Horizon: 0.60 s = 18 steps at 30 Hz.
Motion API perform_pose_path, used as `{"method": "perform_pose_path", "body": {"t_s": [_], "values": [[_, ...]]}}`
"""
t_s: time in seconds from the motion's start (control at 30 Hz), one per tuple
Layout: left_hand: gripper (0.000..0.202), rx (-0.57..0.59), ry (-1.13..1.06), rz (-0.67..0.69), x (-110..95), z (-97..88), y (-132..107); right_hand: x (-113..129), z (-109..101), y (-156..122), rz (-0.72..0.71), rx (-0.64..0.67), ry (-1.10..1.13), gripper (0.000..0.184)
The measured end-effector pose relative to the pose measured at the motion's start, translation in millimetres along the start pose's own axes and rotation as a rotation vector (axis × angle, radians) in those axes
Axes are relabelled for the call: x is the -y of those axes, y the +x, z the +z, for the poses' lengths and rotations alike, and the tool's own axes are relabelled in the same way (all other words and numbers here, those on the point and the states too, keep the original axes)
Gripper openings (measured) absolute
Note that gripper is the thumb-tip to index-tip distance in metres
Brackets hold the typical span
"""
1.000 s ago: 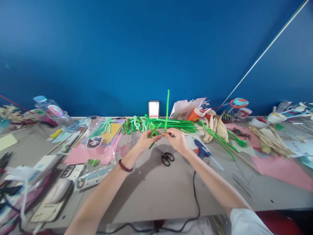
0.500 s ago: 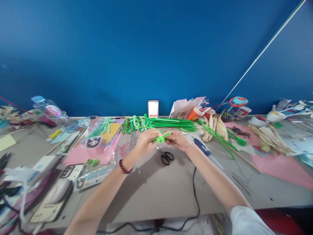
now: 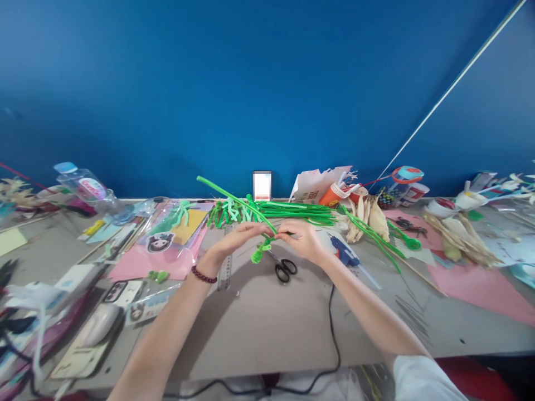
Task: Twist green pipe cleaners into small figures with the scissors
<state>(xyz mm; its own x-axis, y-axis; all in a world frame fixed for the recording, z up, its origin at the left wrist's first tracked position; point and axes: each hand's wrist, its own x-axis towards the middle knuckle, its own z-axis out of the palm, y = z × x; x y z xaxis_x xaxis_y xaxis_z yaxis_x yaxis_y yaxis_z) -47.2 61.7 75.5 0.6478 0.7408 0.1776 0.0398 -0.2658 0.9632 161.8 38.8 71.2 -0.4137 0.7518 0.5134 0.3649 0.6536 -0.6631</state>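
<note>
A bright green pipe cleaner slants between my hands, its long free end up and to the left. At its lower end hangs a coiled green pipe-cleaner piece. My right hand pinches the stem near this lower end between thumb and fingertips. My left hand has its fingers stretched out beside the stem, the fingertips at it; its thumb is mostly hidden. Black-handled scissors lie on the table just below my hands. Behind them lies a bundle of green pipe cleaners.
A blue glue gun lies right of my right hand, and its black cable runs to the table's front edge. A ruler lies by my left wrist. Pink paper and a plastic bottle are leftward; dried husks stand rightward.
The pipe cleaner now slants up-left with its long end showing, and the coiled piece has moved left and down. My left hand has loosened and straightened its fingers.
</note>
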Motion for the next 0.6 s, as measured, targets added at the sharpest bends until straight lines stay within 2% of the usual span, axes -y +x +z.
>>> {"method": "perform_pose_path", "body": {"t_s": [0.13, 0.27, 0.33, 0.43, 0.6], "values": [[0.024, 0.024, 0.143, -0.044, 3, 8.5, 2, 1, 2, -2, -0.057, 0.036, -0.056, 0.021], [0.022, -0.033, 0.212, -0.079, 5, 10.2, 2, -1, 5, -2, -0.059, 0.041, -0.084, 0.02], [0.022, -0.07, 0.286, -0.09, 5, 12.2, 3, -2, 7, -3, -0.005, 0.012, -0.062, 0.018], [0.016, -0.161, 0.443, -0.019, 3, 18.7, 5, -4, 10, -2, 0.126, -0.065, -0.019, 0.017], [0.011, -0.296, 0.941, 0.136, -4, 34.5, 3, -15, 12, -1, 0.351, -0.073, 0.105, 0.02]]}}
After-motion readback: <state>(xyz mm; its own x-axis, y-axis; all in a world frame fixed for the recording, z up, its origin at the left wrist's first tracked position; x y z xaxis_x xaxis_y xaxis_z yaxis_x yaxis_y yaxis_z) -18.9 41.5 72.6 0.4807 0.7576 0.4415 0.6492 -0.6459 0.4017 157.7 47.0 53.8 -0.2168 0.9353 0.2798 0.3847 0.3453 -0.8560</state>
